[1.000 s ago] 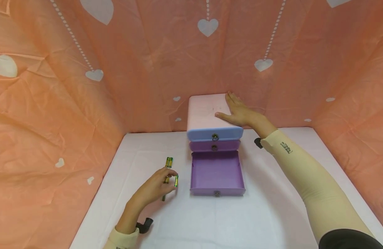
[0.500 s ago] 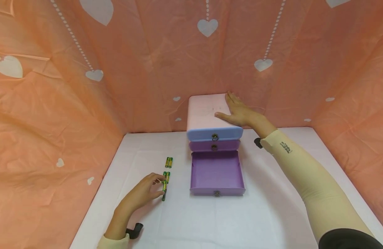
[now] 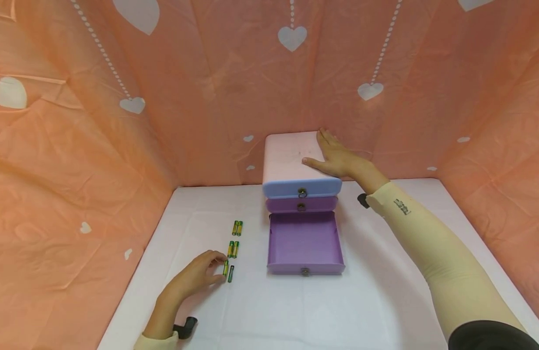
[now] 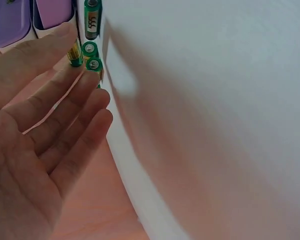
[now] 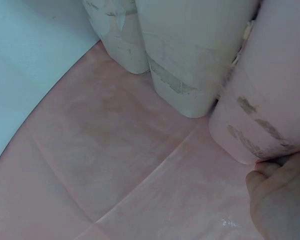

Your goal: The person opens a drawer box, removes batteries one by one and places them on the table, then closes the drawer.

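— So, where were our left fingertips (image 3: 217, 266) at that moment?

— Right against the nearest pair of batteries (image 3: 228, 270). We had the left hand (image 3: 195, 277) low on the white table (image 3: 260, 311), fingers only loosely bent and holding nothing — the tips just met the near side of that pair. The left wrist view showed the same: green battery ends (image 4: 91, 56) at the tips of our long fingers, palm bare.

— And which way did the batteries lie from the fingers?

— To the right of the tips and a touch farther away. Their long axes ran away from us, roughly in line with the sliding direction of the open purple drawer (image 3: 305, 243). Two more pairs, the middle pair (image 3: 233, 249) and the far pair (image 3: 237, 227), sat in a row beyond them, all left of the drawer.

— Which hand was nearer?

— The left, plainly. We had the right hand (image 3: 337, 155) laid flat, fingers straight, on top of the pink drawer chest (image 3: 287, 160) — well apart from the batteries, with the chest between.

— And the drawer itself?

— Pulled out from the bottom of the chest, nothing visible inside, just to the right of the nearest pair.
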Demonstrator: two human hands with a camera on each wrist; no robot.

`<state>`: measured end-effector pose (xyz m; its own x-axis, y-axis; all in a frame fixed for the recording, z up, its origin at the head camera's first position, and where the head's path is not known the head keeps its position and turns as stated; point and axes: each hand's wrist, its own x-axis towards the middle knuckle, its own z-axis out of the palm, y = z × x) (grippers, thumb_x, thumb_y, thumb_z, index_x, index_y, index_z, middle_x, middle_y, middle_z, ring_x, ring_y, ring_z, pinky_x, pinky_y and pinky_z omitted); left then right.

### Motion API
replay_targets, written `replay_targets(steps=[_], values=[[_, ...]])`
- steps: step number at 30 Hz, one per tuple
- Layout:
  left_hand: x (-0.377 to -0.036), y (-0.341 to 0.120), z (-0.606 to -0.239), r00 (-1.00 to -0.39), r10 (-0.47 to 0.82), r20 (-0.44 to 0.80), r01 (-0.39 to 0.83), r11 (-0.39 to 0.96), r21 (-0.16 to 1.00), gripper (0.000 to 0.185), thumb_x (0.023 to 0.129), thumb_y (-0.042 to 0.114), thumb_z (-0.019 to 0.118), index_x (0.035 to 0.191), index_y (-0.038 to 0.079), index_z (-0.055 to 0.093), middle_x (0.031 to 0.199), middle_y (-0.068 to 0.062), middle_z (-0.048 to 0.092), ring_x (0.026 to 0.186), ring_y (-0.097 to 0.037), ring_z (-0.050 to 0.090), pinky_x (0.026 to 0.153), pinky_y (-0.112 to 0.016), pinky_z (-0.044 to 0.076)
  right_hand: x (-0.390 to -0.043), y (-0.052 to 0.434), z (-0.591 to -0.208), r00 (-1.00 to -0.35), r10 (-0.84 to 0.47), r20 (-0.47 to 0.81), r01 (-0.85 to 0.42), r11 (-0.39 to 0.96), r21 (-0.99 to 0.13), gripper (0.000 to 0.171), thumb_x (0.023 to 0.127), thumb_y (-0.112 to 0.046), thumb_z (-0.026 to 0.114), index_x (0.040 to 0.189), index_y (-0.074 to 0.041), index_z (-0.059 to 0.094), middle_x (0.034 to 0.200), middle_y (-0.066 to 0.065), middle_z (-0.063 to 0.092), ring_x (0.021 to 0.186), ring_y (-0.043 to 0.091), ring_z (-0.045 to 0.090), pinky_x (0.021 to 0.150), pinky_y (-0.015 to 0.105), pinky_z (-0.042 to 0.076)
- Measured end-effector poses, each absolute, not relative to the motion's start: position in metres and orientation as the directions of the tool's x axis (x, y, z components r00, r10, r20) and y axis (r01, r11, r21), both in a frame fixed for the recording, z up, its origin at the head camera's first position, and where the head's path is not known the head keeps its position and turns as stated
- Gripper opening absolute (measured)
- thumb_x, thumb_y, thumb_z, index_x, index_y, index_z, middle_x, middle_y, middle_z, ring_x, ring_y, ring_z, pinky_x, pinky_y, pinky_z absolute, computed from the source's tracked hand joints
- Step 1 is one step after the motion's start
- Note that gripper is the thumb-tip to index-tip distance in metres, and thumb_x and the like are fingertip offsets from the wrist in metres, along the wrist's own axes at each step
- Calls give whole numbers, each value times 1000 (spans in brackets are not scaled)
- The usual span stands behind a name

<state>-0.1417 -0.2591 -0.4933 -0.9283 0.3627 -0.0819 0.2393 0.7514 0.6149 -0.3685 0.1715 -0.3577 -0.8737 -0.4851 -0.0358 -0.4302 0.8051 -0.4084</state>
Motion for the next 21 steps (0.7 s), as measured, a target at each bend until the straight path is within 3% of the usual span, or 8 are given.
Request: replay_targets(steps=[6,21], values=[[-142,-260,-497,-926,361,-108,217,747,629,42,89,8,87,126,-1,67,122,-10,70,119,-36,66,106,-54,54,-368,171,-358,-874,-484,-38,-429,806,-408,113,103,-77,40,167,-2,-14,176,13,-25,164,31,-19,134,51,-6],[-139,-253,-498,-938,334,-94,234,809,540,42,84,7,91,120,5,71,119,-5,68,122,-35,62,112,-58,48,-366,171,-357,-876,-479,-49,-418,806,-419,113,103,-77,41,167,-2,-15,176,12,-26,164,31,-19,134,52,-5]])
